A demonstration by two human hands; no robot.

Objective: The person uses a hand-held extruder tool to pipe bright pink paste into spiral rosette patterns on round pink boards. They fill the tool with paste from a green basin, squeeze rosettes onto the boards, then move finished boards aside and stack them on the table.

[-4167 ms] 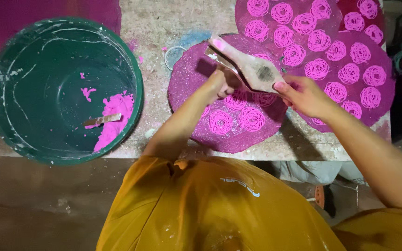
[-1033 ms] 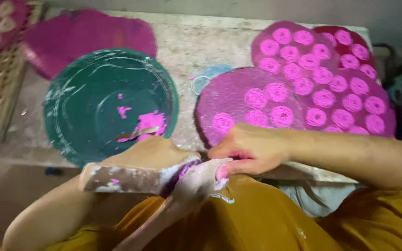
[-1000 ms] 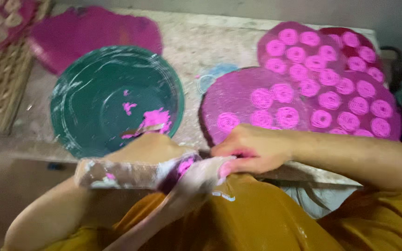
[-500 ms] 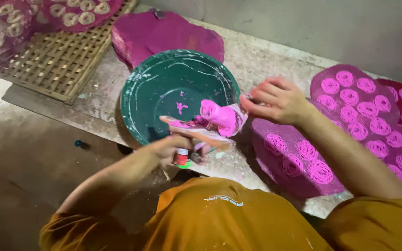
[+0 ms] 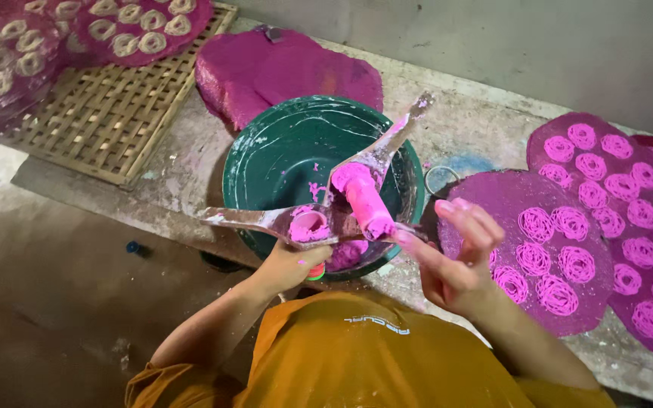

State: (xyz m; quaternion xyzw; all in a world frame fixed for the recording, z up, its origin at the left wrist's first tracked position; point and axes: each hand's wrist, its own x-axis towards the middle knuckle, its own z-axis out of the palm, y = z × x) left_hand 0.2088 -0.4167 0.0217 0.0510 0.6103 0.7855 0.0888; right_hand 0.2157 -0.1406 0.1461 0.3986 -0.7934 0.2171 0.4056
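Note:
My left hand (image 5: 290,266) grips a hinged wooden press (image 5: 319,221) that is swung open over a green bowl (image 5: 281,155). Its lower cup is filled with pink dough, and a pink dough-coated plunger (image 5: 364,198) hangs from the raised upper arm (image 5: 394,136). My right hand (image 5: 455,253), smeared pink, has its fingers apart just right of the plunger, one finger touching the press's right end. A round purple mat (image 5: 493,211) with several pink dough spirals lies to the right.
More purple mats with pink spirals (image 5: 629,189) lie at the far right. A stack of bare purple mats (image 5: 273,72) sits behind the bowl. A woven bamboo tray (image 5: 107,113) at the left carries mats with pale spirals (image 5: 100,23). Concrete ledge edge runs below the bowl.
The press came off the spiral mat and was carried over the bowl. It now stands swung open with pink dough in its cup. The view shifted left toward the bamboo tray.

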